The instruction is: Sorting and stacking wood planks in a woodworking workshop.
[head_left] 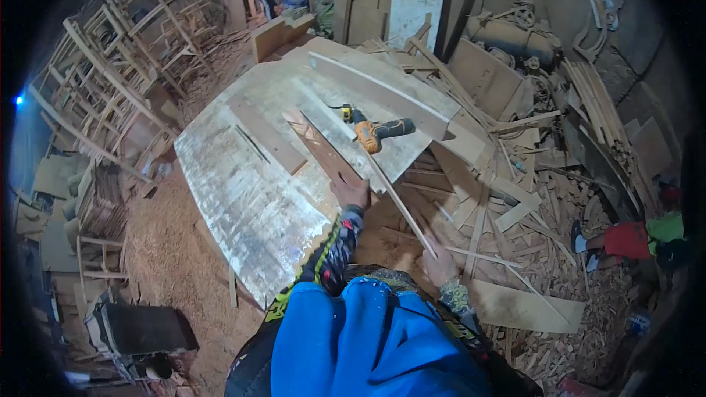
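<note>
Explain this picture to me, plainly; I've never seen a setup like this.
There is no machine arm here: a person works with two bare hands. The picture comes from a wide fisheye camera worn on the head and looking down, so straight edges bend near its dark rim, and its left is the person's left.

The blue clothing at the bottom is the wearer's own. The left hand holds the near end of a brown board over the worn worktable. The right hand grips one end of a thin wooden strip, which slants up toward the tabletop.

On the table lie an orange-and-black power tool and more boards. Sawdust covers the floor at left.
</note>
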`<state>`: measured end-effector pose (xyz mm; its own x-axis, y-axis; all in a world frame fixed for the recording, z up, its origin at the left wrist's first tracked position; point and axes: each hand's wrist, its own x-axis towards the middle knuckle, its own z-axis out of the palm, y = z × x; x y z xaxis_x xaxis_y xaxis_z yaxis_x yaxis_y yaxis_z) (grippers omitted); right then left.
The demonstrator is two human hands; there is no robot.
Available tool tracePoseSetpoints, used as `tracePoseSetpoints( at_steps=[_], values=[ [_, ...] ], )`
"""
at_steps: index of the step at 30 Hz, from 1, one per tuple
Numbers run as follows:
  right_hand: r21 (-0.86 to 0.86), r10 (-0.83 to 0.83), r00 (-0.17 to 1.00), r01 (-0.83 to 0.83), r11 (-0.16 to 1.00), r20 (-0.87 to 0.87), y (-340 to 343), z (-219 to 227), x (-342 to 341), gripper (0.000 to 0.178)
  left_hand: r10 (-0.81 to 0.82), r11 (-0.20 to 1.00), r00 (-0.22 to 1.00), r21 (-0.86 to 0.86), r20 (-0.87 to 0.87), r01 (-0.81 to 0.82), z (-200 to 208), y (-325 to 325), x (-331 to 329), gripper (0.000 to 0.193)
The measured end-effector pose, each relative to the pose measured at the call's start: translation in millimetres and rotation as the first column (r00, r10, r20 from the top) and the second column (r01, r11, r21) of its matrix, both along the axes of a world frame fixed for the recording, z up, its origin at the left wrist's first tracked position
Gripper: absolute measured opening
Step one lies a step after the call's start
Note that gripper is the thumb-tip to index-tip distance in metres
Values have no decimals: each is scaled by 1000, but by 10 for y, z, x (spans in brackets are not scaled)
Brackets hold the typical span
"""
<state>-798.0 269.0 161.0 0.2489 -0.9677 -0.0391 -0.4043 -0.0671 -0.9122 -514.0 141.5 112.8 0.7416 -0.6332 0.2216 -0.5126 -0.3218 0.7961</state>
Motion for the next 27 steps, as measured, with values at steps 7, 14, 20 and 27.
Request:
tracePoseSetpoints(
  at_steps=[7, 14, 20, 27],
  values=[
    [15, 30, 999, -30, 999, -39, -191, 308, 257, 41, -369, 926, 929, -76, 29, 370, 393, -246, 555, 70],
    [-190, 208, 946, -258, 947, -247, -1457, 449, 1280, 37, -624, 694, 608, 10, -491, 720, -246, 1359, 379, 58],
    [-252, 64, 997, -70, 965, -34, -1400, 4, 1325, 36, -661, 531, 515, 144, -546, 835, 602, 1884, 314, 64],
    [473, 449, 768, -218, 854, -457, -95, -1757, -294, 41, -936, -311, -350, -388, -30, 868, 2620, 1361, -1307, 63]
  ],
)
